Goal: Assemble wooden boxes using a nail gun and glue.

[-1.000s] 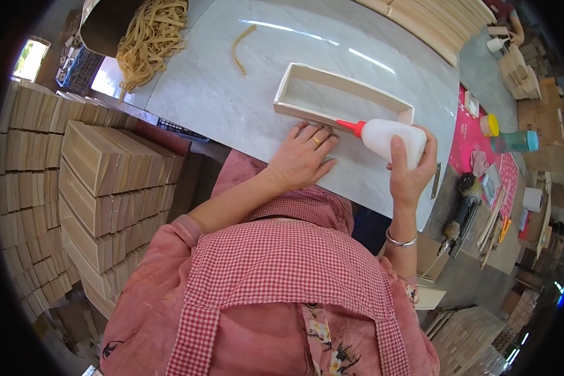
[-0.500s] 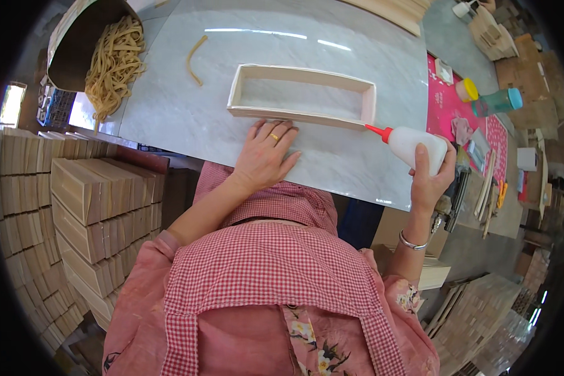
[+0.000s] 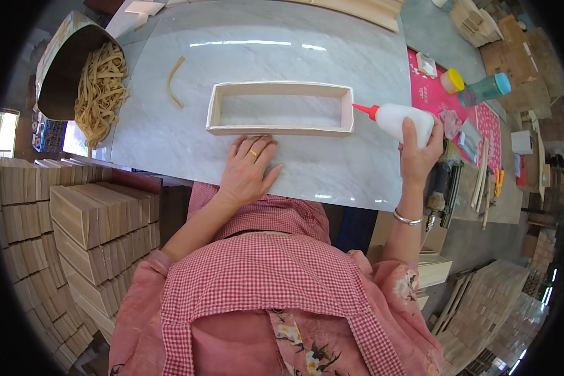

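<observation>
A long rectangular frame of pale wood (image 3: 279, 132) lies on the grey marbled table, its middle open. My left hand (image 3: 247, 169) rests on the tabletop with its fingers loosely spread, the fingertips at the frame's near side. In my right hand (image 3: 421, 150) is a white squeeze bottle (image 3: 402, 122) with a red pointed nozzle, tilted to the left. The nozzle's tip is at the frame's right end, about midway along that short side; whether it touches the wood, I cannot tell. Any liquid coming out is too small to see.
A tipped drum (image 3: 59, 72) spills tan bands (image 3: 100, 94) at the table's left, with one loose band (image 3: 171, 84) nearby. Wooden boards (image 3: 357, 9) lie at the far edge. A teal bottle (image 3: 485, 89) and yellow-lidded jar (image 3: 452, 81) stand right. Stacked wooden pieces (image 3: 100, 219) rise at left.
The nozzle has moved from the frame's near right corner to farther along its right end. My left hand stays by the near side. The whole view has shifted a little.
</observation>
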`<state>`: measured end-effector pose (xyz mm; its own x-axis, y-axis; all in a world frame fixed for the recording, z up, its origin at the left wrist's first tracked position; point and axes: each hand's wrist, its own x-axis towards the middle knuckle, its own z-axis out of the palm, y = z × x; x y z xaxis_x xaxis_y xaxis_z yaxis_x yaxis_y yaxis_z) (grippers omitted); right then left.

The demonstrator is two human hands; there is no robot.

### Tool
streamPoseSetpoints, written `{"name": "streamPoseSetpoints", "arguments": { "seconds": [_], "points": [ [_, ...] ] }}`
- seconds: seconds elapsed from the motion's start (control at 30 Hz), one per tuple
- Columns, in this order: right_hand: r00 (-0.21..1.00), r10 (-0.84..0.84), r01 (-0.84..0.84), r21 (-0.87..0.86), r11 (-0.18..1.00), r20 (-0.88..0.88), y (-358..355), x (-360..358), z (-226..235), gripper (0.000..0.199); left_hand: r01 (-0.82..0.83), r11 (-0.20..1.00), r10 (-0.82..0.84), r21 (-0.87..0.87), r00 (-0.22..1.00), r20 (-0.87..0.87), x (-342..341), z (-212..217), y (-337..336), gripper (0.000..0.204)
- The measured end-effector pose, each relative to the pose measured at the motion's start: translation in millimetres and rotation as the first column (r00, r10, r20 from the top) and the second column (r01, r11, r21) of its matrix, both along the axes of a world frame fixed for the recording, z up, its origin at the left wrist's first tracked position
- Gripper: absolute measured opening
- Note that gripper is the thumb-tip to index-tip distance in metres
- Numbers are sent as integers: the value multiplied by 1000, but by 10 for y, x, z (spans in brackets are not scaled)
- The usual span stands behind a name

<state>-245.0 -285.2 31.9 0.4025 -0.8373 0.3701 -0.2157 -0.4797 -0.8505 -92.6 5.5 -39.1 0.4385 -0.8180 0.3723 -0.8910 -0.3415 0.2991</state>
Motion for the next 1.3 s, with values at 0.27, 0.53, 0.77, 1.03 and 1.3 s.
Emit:
{"name": "streamPoseSetpoints", "arguments": {
  "seconds": [0.27,0.53,0.77,1.03,1.3],
  "points": [
    [981,-75,64,63,996,179,-548,196,-284,38,-4,1000,3,-13,999,-35,-5,3,-12,45],
    [857,-510,485,-223,845,-69,-1667,170,-666,44,24,1000,-23,12,997,-73,-36,46,-3,45],
    [730,-549,398,-399,826,-408,-2103,133,-786,38,36,995,-27,90,994,-103,33,-98,18,46],
    [536,-838,652,-579,489,-103,-874,-1872,-247,43,72,994,-69,77,996,-50,22,-110,35,41],
    [17,-378,965,-83,247,-926,358,-4159,-1203,88,91,994,-89,52,995,-43,4,-153,40,40]
  ]
}}
